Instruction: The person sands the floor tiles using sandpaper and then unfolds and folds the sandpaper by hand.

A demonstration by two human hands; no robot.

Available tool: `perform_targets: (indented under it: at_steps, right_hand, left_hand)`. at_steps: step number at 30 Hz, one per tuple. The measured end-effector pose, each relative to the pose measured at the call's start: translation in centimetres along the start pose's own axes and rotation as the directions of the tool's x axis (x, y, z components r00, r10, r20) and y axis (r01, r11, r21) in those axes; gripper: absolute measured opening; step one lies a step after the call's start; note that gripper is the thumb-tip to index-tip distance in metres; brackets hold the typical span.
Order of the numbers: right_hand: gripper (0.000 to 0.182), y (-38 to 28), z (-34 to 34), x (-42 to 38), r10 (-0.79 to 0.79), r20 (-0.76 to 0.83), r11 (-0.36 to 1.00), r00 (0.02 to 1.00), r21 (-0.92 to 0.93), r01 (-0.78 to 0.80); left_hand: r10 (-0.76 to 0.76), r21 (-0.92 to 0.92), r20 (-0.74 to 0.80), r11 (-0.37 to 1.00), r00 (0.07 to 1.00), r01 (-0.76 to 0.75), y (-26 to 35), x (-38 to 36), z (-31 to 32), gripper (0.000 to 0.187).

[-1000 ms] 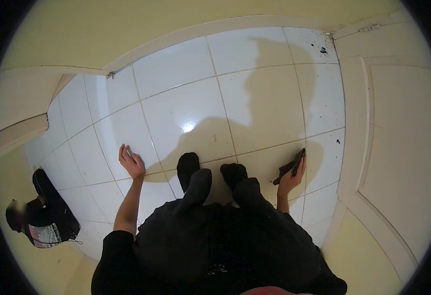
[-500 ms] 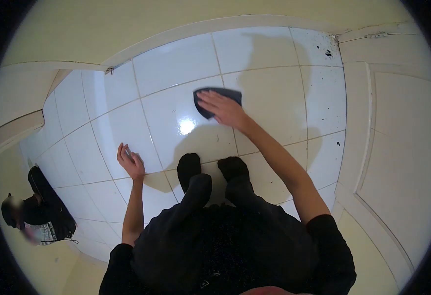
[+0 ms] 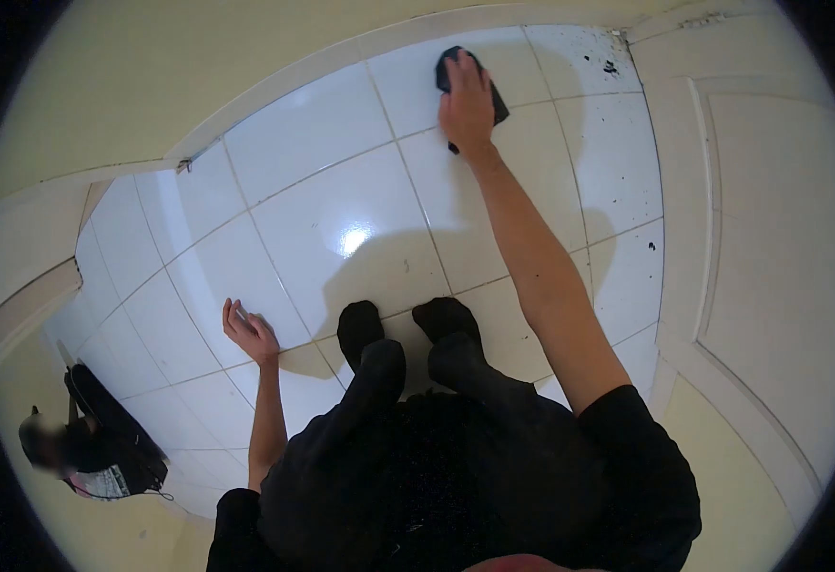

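Observation:
My right hand point(image 3: 468, 110) presses a dark cloth point(image 3: 498, 101) against the white tile floor point(image 3: 332, 181), close to the far wall. The fingers lie over the cloth, which shows on both sides of the palm. Low at the left, my left hand point(image 3: 251, 334) hovers over or rests lightly on the tiles, empty, its fingers loosely apart and slightly bent. Between my arms stand my two feet in black socks point(image 3: 358, 322).
Black specks point(image 3: 611, 68) dot the tiles at the far right corner. A white door point(image 3: 770, 219) borders the right side. A person in dark clothes point(image 3: 103, 443) sits on the floor at the lower left. Light glares on the middle tiles.
My right hand has slid the cloth forward and to the right, toward the far wall, with the arm stretched out further. My left hand has stayed in about the same place.

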State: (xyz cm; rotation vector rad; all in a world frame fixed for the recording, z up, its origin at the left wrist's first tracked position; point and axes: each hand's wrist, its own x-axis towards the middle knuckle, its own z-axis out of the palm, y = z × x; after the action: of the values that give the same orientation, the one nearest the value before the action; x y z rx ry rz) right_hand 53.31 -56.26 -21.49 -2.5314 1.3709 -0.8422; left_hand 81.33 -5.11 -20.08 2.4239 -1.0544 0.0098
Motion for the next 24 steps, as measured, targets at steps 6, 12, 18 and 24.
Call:
perform_targets:
  at_steps: [6,12,18,24]
  right_hand:
    - [0.066,7.0,-3.6,-4.3,0.350,-0.121,0.925,0.929,-0.110,-0.363]
    - [0.068,10.2,-8.8,-12.0,0.473,-0.164,0.875,0.866,-0.029,-0.484]
    - [0.076,7.3,-15.7,-23.6,0.543,-0.112,0.839,0.832,0.030,-0.543]
    - [0.074,3.4,-22.0,-38.5,0.738,-0.183,0.649,0.649,-0.070,-0.758]
  left_hand:
    - [-0.012,-0.041,-0.004,0.999,1.000,0.012,-0.1,-0.2,0.3,0.042]
    - [0.025,-0.013,-0.003,1.000,1.000,-0.025,-0.3,-0.1,0.2,0.041]
    - [0.039,-0.011,-0.009,0.999,0.999,-0.039,-0.2,0.0,0.1,0.041]
    - [0.035,-0.023,-0.013,0.999,0.999,-0.036,0.2,0.0,0.1,0.040]
